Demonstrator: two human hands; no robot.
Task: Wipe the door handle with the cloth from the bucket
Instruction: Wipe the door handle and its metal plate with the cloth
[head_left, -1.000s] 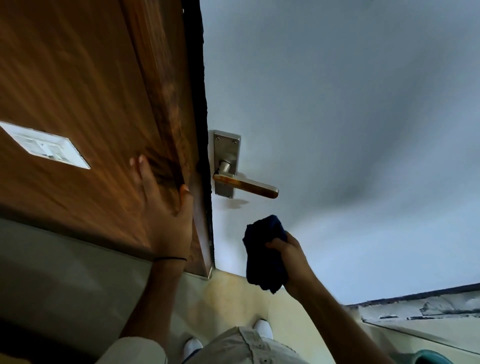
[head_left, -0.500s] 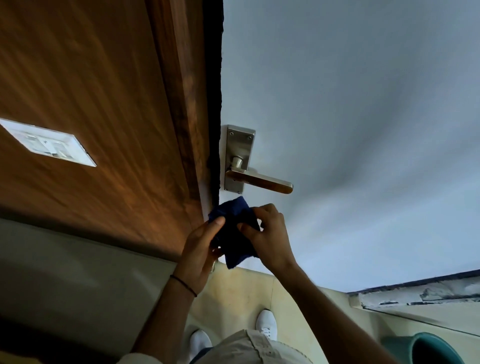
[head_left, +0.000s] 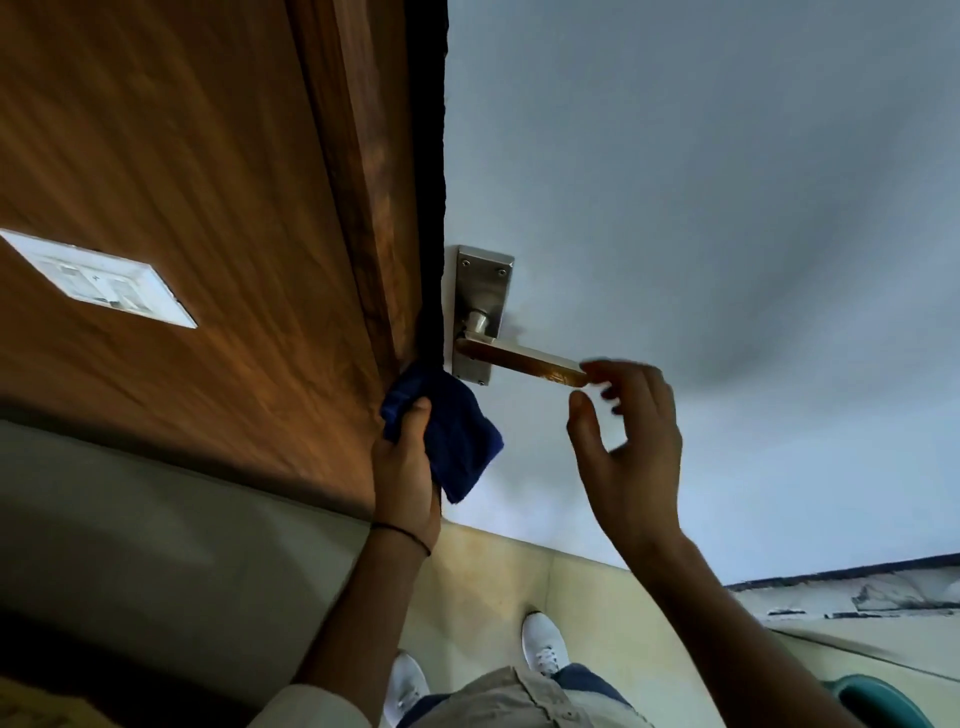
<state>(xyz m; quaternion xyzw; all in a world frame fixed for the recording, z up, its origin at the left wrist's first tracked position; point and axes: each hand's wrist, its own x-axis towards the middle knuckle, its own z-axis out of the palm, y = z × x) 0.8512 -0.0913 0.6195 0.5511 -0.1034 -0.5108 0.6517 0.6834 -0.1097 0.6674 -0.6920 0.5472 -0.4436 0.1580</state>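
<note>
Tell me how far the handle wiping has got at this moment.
Done: the dark blue cloth is out of the bucket, gripped in the left hand. In hand: the open right hand reaches the tip of the door handle. Left: the cloth sits below the handle, so wiping has not begun.

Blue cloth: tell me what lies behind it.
Behind the blue cloth run the dark door edge and pale door face. The left hand grips it; its fingers behind are hidden.

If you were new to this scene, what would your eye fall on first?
The metal door handle stands out mid-frame against the pale door. Just below it to the left, the left hand grips a dark blue cloth, while the open right hand reaches for the lever's tip.
</note>
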